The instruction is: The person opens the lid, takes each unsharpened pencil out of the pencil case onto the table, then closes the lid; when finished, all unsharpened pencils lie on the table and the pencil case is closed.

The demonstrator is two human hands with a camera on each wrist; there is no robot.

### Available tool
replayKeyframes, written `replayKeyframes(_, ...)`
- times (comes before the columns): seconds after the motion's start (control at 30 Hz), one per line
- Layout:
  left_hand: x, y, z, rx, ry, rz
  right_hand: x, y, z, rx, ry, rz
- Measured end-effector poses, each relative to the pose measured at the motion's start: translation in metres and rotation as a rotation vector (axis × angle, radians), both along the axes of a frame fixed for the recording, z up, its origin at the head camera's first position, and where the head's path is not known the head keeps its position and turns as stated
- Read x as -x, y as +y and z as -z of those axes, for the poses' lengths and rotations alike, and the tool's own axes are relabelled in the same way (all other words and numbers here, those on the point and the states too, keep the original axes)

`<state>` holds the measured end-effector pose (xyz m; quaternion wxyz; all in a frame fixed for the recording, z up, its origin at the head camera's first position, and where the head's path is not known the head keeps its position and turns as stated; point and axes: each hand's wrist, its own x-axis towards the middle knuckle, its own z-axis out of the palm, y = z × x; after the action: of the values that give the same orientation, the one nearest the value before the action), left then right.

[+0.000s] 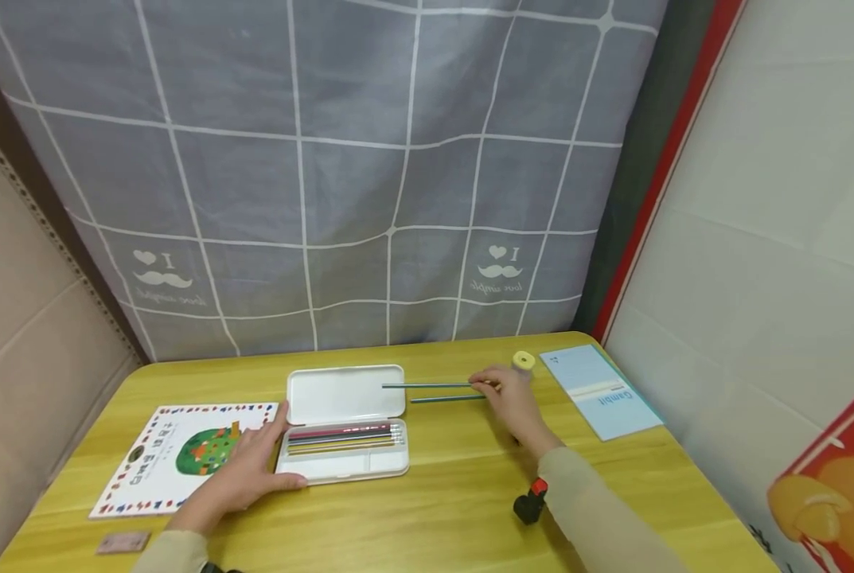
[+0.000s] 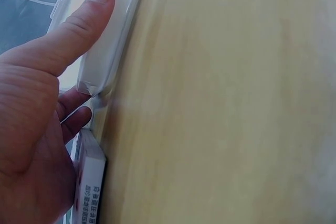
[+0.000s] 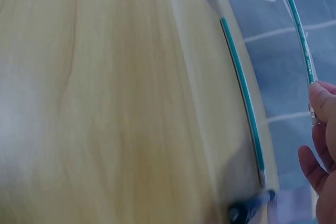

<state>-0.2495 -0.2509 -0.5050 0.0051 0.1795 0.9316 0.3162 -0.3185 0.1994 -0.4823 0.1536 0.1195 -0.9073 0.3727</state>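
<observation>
A white pencil case point(image 1: 326, 467) lies with its lid point(image 1: 344, 394) swung back; several pencils point(image 1: 341, 436) sit in its tray. My left hand point(image 1: 247, 469) rests at the case's left end, thumb along the front edge and fingers by the left side. In the left wrist view the thumb point(image 2: 79, 30) lies straight against the case wall. My right hand point(image 1: 508, 402) pinches a green pencil point(image 1: 427, 386) near one end, its other end over the lid. Another green pencil point(image 3: 244, 98) lies on the table under that hand.
A white picture book point(image 1: 154, 430) lies left of the case, with a small pinkish block point(image 1: 123, 542) in front of it. Beyond the right hand stands a small yellow-topped item point(image 1: 523, 360). A light blue Gambit booklet point(image 1: 598, 390) lies at the right edge.
</observation>
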Motion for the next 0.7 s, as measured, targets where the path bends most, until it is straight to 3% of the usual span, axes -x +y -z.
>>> replayKeyframes(0.37, 0.002, -0.003, 0.004, -0.011, -0.002, -0.001, 0.001, 0.037, 0.017, -0.067, -0.018, 0.034)
replayKeyframes(0.53, 0.001, -0.002, 0.003, -0.012, -0.004, 0.002, 0.003, 0.045, 0.020, -0.070, -0.079, 0.049)
replayKeyframes(0.7, 0.002, -0.001, 0.003, -0.012, -0.004, -0.003, 0.005, 0.046, 0.023, -0.122, -0.053, 0.042)
